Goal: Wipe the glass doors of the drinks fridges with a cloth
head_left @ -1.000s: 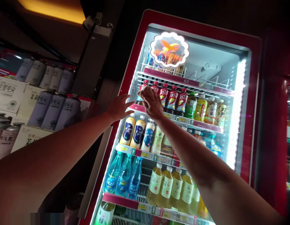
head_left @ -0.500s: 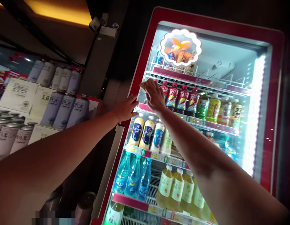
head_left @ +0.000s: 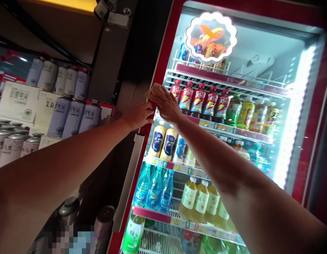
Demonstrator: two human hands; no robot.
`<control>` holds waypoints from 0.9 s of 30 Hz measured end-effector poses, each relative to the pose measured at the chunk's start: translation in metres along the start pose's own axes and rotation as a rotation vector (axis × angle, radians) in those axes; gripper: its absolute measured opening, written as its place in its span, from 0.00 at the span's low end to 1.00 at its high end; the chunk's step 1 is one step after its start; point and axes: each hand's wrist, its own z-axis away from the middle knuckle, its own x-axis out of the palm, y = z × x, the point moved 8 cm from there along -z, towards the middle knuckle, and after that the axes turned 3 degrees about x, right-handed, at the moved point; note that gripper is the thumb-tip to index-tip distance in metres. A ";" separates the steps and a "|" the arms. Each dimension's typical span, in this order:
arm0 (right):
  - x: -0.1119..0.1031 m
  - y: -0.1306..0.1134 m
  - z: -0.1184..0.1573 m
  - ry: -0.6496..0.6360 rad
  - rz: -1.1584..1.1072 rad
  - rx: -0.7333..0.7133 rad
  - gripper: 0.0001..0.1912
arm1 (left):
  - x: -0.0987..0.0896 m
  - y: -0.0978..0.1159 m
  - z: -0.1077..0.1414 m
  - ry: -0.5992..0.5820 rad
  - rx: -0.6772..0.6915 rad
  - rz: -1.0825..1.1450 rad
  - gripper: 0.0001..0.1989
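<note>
My right hand (head_left: 168,106) reaches up to the left edge of a lit drinks fridge (head_left: 164,58). Its fingers press what looks like a small pale tan cloth (head_left: 153,91) against the red door frame; most of the cloth is hidden under them. Just below and to the left, my left hand (head_left: 140,115) rests at the same frame, fingers apart and slightly bent, with nothing seen in it. Behind the glass, beside my right hand, stand red-labelled bottles (head_left: 199,98). Cream-coloured bottles with dark blue labels (head_left: 157,141) are on the shelf below.
A long pale door handle (head_left: 129,185) runs down the fridge's left side. To the left, tall cans (head_left: 73,116) and white boxes (head_left: 19,102) are stacked close to my left arm. Blue bottles (head_left: 153,192) and pale yellow bottles (head_left: 188,197) fill a lower fridge shelf.
My right hand has moved left from the glass onto the red frame, with the cloth now showing under its fingers. The left hand stays by the frame. The view has shifted slightly.
</note>
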 end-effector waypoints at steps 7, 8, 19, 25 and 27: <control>-0.056 0.080 0.034 0.274 0.020 0.490 0.29 | -0.004 0.002 0.001 0.009 0.026 0.018 0.13; -0.054 0.078 0.035 0.278 0.020 0.525 0.30 | -0.004 0.002 0.001 0.004 0.024 0.006 0.13; -0.009 0.003 0.032 0.003 -0.081 0.089 0.32 | -0.019 0.016 0.005 -0.025 -0.068 0.021 0.12; -0.016 0.009 0.043 0.123 -0.112 0.271 0.36 | -0.020 0.008 -0.005 0.070 -0.254 0.148 0.55; -0.004 -0.017 0.047 -0.026 -0.136 0.121 0.33 | -0.019 0.007 -0.011 0.087 -0.265 0.190 0.64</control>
